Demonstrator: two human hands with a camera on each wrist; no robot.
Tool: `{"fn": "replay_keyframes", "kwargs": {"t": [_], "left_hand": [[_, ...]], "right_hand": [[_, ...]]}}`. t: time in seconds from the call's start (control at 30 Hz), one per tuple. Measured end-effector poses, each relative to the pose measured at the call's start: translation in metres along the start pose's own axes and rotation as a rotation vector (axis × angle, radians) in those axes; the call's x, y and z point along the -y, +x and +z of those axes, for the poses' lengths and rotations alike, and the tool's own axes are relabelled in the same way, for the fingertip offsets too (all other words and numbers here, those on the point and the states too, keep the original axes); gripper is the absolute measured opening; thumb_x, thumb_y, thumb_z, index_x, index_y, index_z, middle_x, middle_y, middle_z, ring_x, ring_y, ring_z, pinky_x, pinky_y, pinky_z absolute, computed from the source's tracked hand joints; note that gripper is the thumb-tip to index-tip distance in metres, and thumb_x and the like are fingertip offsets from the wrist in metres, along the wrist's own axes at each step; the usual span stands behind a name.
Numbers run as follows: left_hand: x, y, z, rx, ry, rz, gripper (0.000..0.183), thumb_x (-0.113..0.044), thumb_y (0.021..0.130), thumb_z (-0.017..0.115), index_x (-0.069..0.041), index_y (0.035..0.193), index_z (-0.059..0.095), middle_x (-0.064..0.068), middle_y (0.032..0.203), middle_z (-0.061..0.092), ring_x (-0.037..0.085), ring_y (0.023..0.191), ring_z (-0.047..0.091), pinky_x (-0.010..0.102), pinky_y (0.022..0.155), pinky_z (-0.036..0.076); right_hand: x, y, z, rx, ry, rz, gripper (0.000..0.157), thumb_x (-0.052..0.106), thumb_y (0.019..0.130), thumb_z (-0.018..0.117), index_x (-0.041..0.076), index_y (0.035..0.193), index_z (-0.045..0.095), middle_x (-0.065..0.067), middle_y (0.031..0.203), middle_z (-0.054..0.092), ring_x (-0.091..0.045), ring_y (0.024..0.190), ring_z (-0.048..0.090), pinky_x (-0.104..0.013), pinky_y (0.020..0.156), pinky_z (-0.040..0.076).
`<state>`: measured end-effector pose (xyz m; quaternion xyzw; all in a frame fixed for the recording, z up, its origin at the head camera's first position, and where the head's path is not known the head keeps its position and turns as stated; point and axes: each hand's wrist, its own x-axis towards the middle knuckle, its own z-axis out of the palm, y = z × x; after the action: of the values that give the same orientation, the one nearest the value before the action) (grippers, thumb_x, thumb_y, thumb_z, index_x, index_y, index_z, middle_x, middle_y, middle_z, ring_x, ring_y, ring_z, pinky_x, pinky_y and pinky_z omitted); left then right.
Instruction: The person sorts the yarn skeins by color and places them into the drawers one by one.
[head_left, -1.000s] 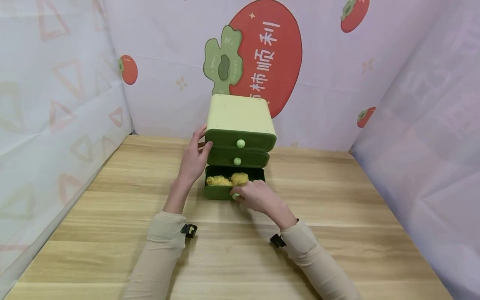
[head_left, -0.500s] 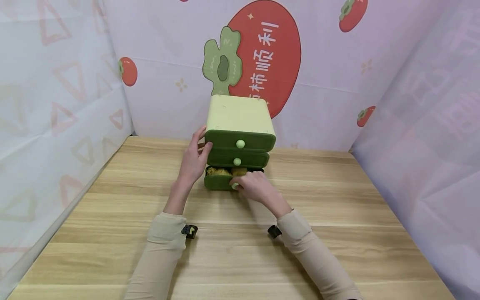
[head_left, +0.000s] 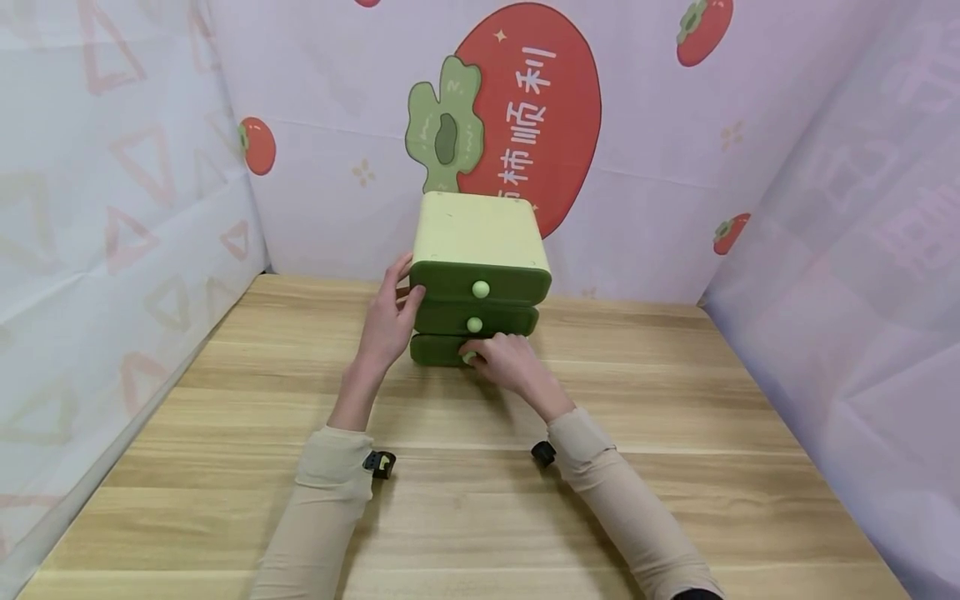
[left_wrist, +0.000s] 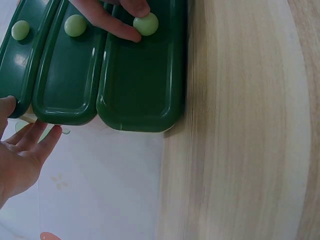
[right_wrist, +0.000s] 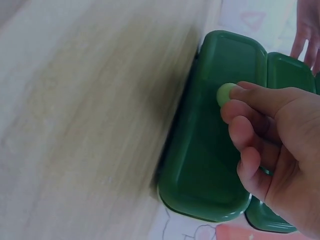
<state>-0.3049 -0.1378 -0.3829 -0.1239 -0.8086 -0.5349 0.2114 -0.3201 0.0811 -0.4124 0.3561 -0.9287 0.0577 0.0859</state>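
Observation:
A small cabinet with a pale green top (head_left: 480, 229) and three dark green drawers stands at the back of the table. All three drawer fronts sit closed. My right hand (head_left: 506, 360) pinches the round light green knob (right_wrist: 226, 95) of the bottom drawer (left_wrist: 142, 82) between thumb and index finger, the other fingers bent beside it. My left hand (head_left: 387, 317) rests against the cabinet's left side, its thumb on the front edge of the top drawer (head_left: 450, 282) and its fairly straight fingers along the side. The drawer's contents are hidden.
The wooden table (head_left: 450, 517) spreads out in front of the cabinet. A printed cloth backdrop (head_left: 322, 200) rises close behind it, with more cloth walls (head_left: 112, 250) at left and right. The middle drawer (head_left: 442, 317) has its own knob.
The bottom drawer has slid in from open to closed, hiding the yellow yarn bundles seen inside. My right hand has moved away from me with its knob; my left hand stays put.

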Motion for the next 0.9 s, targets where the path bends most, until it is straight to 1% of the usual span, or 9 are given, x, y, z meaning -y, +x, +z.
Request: {"fn": "replay_keyframes", "kwargs": {"t": [0.1,0.27,0.4,0.5,0.63,0.73,0.87,0.9], "left_hand": [[0.000,0.001,-0.001,-0.008,0.000,-0.004,0.054,-0.033,0.105,0.049,-0.035,0.155,0.030,0.007,0.154,0.043,0.033,0.126,0.056,0.049,0.104,0.050],[-0.002,-0.001,-0.002,-0.007,0.003,-0.011,0.053,-0.032,0.105,0.050,-0.035,0.155,0.031,0.007,0.154,0.044,0.033,0.126,0.057,0.048,0.104,0.050],[-0.002,-0.001,-0.002,-0.002,0.007,-0.007,0.054,-0.032,0.105,0.050,-0.033,0.155,0.030,0.008,0.153,0.044,0.034,0.126,0.057,0.049,0.104,0.050],[-0.001,-0.001,-0.003,-0.006,0.002,-0.008,0.053,-0.031,0.105,0.050,-0.034,0.155,0.031,0.008,0.153,0.045,0.033,0.126,0.057,0.049,0.104,0.050],[0.001,-0.001,-0.004,-0.013,0.005,-0.007,0.053,-0.029,0.105,0.050,-0.035,0.154,0.031,0.009,0.152,0.046,0.032,0.126,0.056,0.048,0.104,0.051],[0.002,-0.002,-0.004,-0.016,0.009,-0.004,0.054,-0.028,0.105,0.051,-0.035,0.154,0.031,0.011,0.150,0.048,0.033,0.125,0.058,0.048,0.103,0.051],[0.004,-0.003,-0.002,-0.022,0.007,-0.002,0.054,-0.028,0.105,0.051,-0.036,0.154,0.031,0.011,0.149,0.048,0.033,0.124,0.059,0.048,0.102,0.051],[0.004,-0.003,-0.002,-0.022,0.007,-0.002,0.054,-0.029,0.105,0.051,-0.036,0.154,0.031,0.011,0.149,0.048,0.033,0.124,0.059,0.048,0.103,0.051]], "right_hand": [[-0.001,0.003,0.000,0.003,0.016,0.022,0.018,0.023,0.097,0.065,0.026,0.111,0.076,0.007,0.074,0.070,-0.009,0.056,0.055,-0.028,0.049,0.045],[0.000,0.006,0.001,0.042,0.043,0.065,0.019,0.026,0.098,0.065,0.026,0.113,0.076,0.006,0.069,0.067,-0.009,0.056,0.057,-0.029,0.051,0.047],[0.001,0.008,0.002,0.051,0.042,0.101,0.018,0.027,0.098,0.065,0.027,0.112,0.076,0.003,0.080,0.073,-0.012,0.063,0.061,-0.032,0.055,0.051],[0.003,0.008,0.003,0.054,0.063,0.118,0.018,0.027,0.098,0.065,0.027,0.112,0.076,0.003,0.079,0.073,-0.011,0.061,0.061,-0.032,0.056,0.052],[0.005,0.009,0.005,0.053,0.094,0.144,0.018,0.027,0.098,0.064,0.027,0.112,0.076,0.007,0.060,0.062,-0.007,0.051,0.056,-0.029,0.055,0.049],[0.007,0.009,0.007,0.051,0.091,0.169,0.019,0.026,0.099,0.063,0.028,0.113,0.076,0.008,0.060,0.059,-0.008,0.053,0.055,-0.030,0.054,0.048],[0.011,0.006,0.008,0.057,0.107,0.188,0.021,0.023,0.099,0.061,0.027,0.116,0.074,0.005,0.066,0.063,-0.012,0.057,0.055,-0.030,0.049,0.045],[0.011,0.004,0.008,0.052,0.115,0.181,0.022,0.022,0.099,0.061,0.026,0.116,0.074,0.004,0.068,0.065,-0.013,0.057,0.056,-0.029,0.049,0.044]]}}
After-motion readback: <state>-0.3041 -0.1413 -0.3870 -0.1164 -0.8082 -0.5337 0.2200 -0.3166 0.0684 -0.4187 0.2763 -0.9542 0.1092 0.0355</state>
